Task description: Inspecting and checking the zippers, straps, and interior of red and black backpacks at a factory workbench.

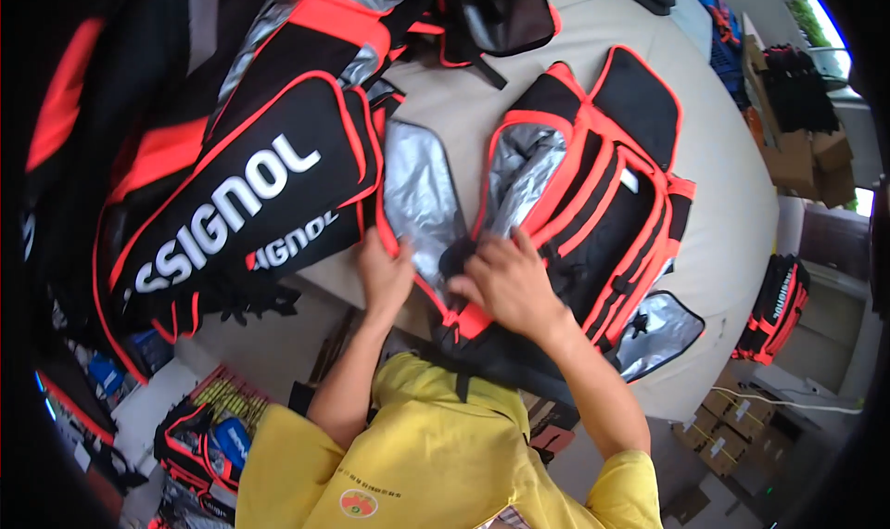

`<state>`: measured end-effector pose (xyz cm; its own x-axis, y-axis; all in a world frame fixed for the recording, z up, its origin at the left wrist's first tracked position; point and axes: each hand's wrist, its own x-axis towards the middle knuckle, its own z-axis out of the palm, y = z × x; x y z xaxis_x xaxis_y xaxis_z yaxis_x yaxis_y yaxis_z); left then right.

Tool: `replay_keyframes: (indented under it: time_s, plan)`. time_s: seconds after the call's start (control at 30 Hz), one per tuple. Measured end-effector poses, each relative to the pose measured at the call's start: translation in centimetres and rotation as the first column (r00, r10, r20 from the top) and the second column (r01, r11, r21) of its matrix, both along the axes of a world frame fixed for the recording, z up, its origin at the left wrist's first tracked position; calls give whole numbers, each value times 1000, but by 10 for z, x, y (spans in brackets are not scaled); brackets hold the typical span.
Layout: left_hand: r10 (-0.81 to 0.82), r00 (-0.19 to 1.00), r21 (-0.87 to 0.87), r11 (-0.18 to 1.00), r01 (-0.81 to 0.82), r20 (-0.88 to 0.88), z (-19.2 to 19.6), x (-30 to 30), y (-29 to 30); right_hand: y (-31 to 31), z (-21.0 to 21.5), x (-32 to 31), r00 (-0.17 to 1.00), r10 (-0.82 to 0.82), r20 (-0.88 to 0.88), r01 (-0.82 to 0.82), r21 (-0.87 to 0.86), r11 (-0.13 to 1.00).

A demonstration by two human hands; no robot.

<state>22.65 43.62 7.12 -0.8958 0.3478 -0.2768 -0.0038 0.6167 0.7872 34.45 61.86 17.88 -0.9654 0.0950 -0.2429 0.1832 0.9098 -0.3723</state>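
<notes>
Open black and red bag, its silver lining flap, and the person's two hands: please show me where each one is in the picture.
Open bag (607,195), head view: on its red-trimmed front.
Silver lining flap (417,191), head view: middle of the flap.
Left hand (385,274), head view: back of hand.
Right hand (505,283), head view: back of hand.

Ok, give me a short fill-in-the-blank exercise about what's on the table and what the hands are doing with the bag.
1. Both hands, the left hand and the right hand, rest on the near end of an open black and red ____.
2. The lining inside the opened flap is ____ in colour.
3. The person's shirt is ____.
4. The pile of bags lies to the person's ____.

Missing words: bag; silver; yellow; left
</notes>
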Motion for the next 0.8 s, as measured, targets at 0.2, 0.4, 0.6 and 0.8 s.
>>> replay_keyframes:
  time_s: [0.2,0.4,0.6,0.8]
  plan:
    - [82,994,201,975,-96,77,16,10,-24,0,11,155,986,-168,0,167,68,984]
    - [-154,794,-70,988,139,-588,64,3,7,14,27,138,844,-520,-127,486,-226,844]
    - [-286,933,214,919,332,-218,46,9,150,91,-16,30,510,-843,-171,802,-259,538]
    - [-430,901,48,900,433,-63,-8,4,217,113,-82,-1,462,-883,-86,869,-154,470]
